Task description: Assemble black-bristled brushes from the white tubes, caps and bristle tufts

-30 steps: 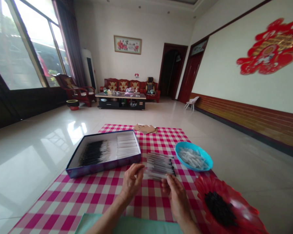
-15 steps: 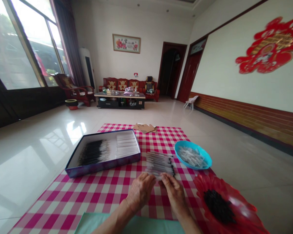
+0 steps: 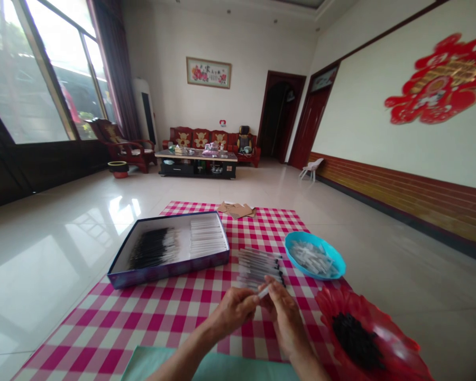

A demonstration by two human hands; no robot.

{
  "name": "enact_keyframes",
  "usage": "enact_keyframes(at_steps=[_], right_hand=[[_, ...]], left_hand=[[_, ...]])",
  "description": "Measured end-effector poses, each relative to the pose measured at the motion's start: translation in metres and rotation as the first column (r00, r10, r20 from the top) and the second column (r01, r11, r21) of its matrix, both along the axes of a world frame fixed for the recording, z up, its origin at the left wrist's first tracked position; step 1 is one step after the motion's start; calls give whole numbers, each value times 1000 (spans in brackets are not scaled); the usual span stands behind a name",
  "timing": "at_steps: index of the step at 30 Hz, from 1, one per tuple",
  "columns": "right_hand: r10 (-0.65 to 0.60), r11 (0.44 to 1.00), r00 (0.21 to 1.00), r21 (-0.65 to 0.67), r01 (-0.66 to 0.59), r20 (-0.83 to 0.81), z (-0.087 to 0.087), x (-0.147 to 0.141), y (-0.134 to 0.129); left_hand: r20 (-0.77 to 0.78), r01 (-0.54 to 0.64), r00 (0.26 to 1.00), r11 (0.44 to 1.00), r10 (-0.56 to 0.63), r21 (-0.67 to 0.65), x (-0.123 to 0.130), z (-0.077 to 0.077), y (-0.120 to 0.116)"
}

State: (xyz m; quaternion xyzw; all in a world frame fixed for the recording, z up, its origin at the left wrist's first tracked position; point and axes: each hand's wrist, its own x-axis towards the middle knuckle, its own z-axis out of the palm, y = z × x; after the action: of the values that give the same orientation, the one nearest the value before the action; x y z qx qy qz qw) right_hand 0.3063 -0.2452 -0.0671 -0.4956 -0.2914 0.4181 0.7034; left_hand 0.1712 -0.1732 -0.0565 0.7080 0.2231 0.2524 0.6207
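Here, both hands meet low over the tabletop, near its front edge. The left hand has its thumb and fingers drawn narrow, pinching the near end of a pale piece. The right hand grips the far end, fingers curled round it; most of the piece is hidden, so its full shape cannot be told. It slants between the two sets of fingertips, just in front of a row of pens. Those lie side by side, roughly crosswise, dark ends to the right; the nearest ones are partly covered by the fingers.

To the left of the pens sits a shallow box with a dark blue outside and white inside. In its left part lie dark sticks with pale right ends, and in its right part a stack of white sticks. To the right of the pens is a blue bowl of small clear bits; nearer, a red bowl holds black bits. Cardboard lies at the far edge, and a green cloth at the near edge, under the forearms. The tabletop is covered in pink and white checks.
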Motion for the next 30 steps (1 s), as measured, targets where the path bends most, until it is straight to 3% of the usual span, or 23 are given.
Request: enact_keyframes(at_steps=[2,5,8,11,13,16,18,20,22,24,27,30], right_hand=[[-18,1000,993,-3,18,-114,-6,-5,4],[-23,999,976,27,30,-216,-7,-14,6],[-41,996,943,57,64,-331,-3,-21,5],[-48,996,912,53,76,-408,1,-27,3],[-56,996,921,45,79,-386,3,-30,1],[-78,997,955,-2,81,-286,9,-25,-1],[-96,995,970,-9,97,-223,17,-13,-3],[-131,986,968,71,149,-214,29,6,-4],[-139,962,955,194,193,-261,40,23,-4],[-88,960,959,233,153,-269,47,30,-5],[-4,981,963,186,57,-270,46,22,-7],[-9,994,974,101,32,-226,40,10,-8]], left_hand=[[-20,-179,981,937,194,300,5,-1,-7],[21,-331,915,720,403,610,9,-8,-17],[75,-343,886,538,458,770,9,-13,-23],[94,-334,879,464,467,820,7,-12,-25],[90,-323,895,496,436,806,5,-8,-26],[79,-313,931,667,358,676,5,-2,-26],[43,-294,949,832,311,471,6,-1,-24],[-25,-230,971,962,236,149,5,-3,-20],[-39,-137,990,975,132,-175,4,-6,-16],[31,-60,997,935,75,-348,4,-7,-13],[138,0,989,921,58,-391,7,-7,-13],[150,21,988,916,43,-401,10,-11,-13]])
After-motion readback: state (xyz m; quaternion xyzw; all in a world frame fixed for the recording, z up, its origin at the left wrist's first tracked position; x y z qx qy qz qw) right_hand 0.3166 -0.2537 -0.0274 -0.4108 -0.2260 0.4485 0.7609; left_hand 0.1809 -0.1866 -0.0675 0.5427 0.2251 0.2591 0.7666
